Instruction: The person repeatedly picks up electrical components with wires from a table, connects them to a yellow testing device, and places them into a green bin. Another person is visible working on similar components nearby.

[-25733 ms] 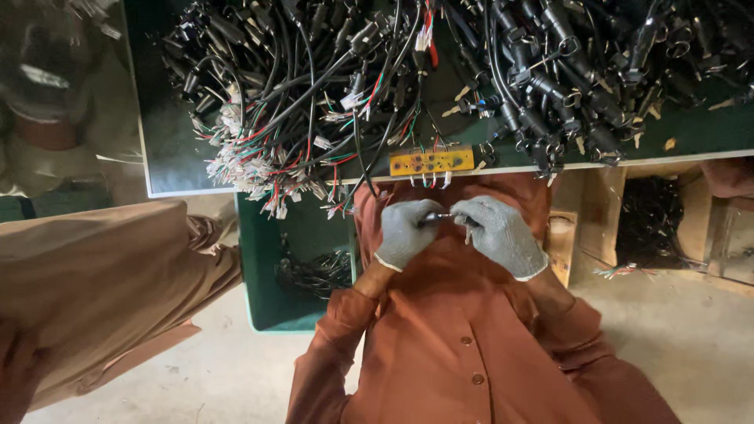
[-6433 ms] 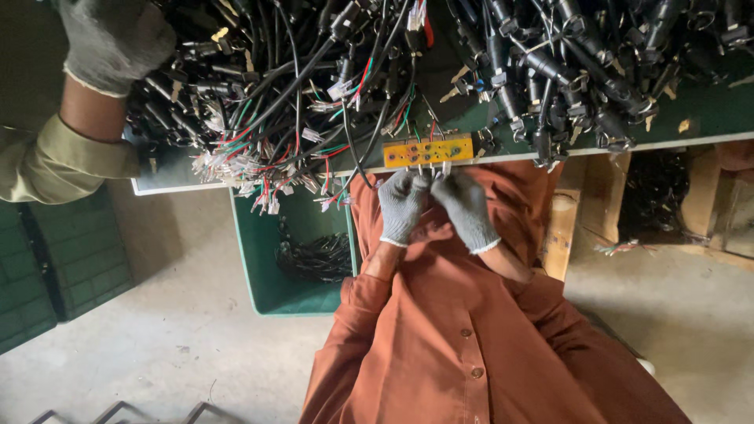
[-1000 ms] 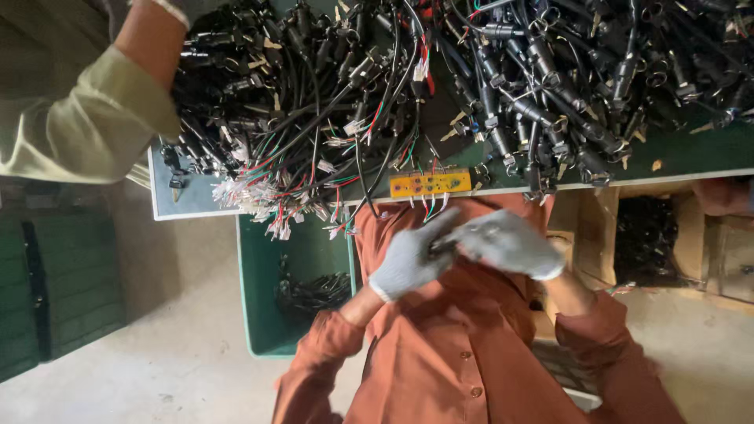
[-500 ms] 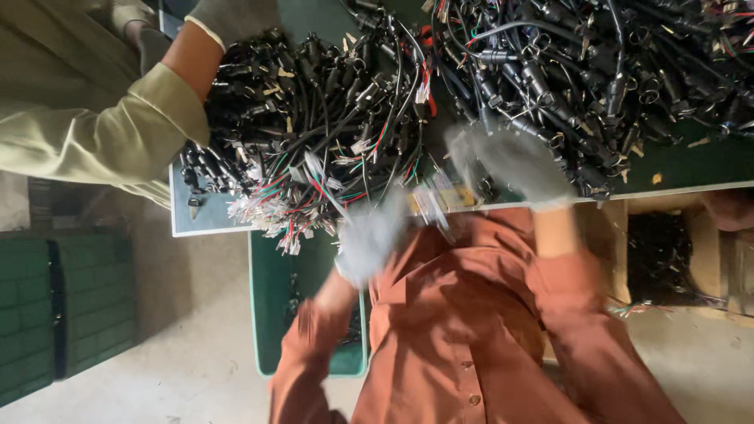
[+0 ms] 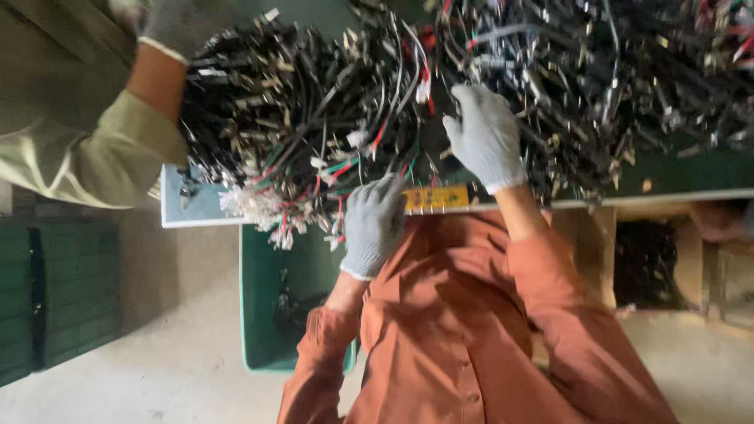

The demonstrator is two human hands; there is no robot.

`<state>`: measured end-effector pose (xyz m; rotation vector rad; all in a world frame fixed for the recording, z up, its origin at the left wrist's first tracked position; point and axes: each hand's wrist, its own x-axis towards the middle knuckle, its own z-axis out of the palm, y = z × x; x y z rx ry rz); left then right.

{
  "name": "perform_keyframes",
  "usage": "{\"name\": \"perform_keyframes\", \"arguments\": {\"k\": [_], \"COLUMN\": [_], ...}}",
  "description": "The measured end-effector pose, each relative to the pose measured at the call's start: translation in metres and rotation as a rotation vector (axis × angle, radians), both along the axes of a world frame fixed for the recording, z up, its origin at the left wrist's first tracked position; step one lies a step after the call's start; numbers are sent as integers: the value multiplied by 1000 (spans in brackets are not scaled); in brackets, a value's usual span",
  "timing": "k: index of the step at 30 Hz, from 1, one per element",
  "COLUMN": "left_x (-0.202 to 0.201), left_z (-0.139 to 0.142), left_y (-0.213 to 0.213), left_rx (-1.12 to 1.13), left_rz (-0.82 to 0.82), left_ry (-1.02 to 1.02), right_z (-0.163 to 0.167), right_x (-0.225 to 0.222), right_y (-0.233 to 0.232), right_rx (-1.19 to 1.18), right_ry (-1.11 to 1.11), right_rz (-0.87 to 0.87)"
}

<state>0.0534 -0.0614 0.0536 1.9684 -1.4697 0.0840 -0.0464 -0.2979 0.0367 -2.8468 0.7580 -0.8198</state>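
The right hand [image 5: 488, 135] is reaching into the heap of black cable assemblies [image 5: 471, 86] on the table [image 5: 675, 182], fingers spread apart and closing on nothing yet — better to single out one lead than drag a tangle. The left hand [image 5: 375, 224] is resting at the table edge beside the yellow fixture [image 5: 436, 198]; whether its grip is clamped I cannot tell. A co-worker's gloved hand [image 5: 169, 27] is working far to the left.

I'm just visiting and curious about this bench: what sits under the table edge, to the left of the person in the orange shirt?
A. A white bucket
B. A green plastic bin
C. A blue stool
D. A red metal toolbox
B: a green plastic bin stands on the floor below the table edge, beside the orange shirt, with some dark cables lying inside it.
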Motion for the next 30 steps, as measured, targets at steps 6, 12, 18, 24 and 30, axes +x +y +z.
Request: {"name": "perform_keyframes", "arguments": {"k": [6,12,18,24,30], "left_x": [-35,-40,-52,-79,-76], "left_z": [-13,0,9,-71,-114], "left_y": [-4,2,18,2,10], "left_rx": [-4,-219,-120,-39,6], "left_rz": [-365,-219,262,-120,-175], "left_ry": [-48,190,1184,1055,1295], "right_z": [9,10,-68,-87,-78], "right_x": [32,-11,-57,-103,-125], "right_y": [-8,41,139,124,119], "right_rx": [178,373,548,697,1823], "right_ry": [334,-594,-294,307,-310], "right_rz": [-86,13,321,106,-35]}}
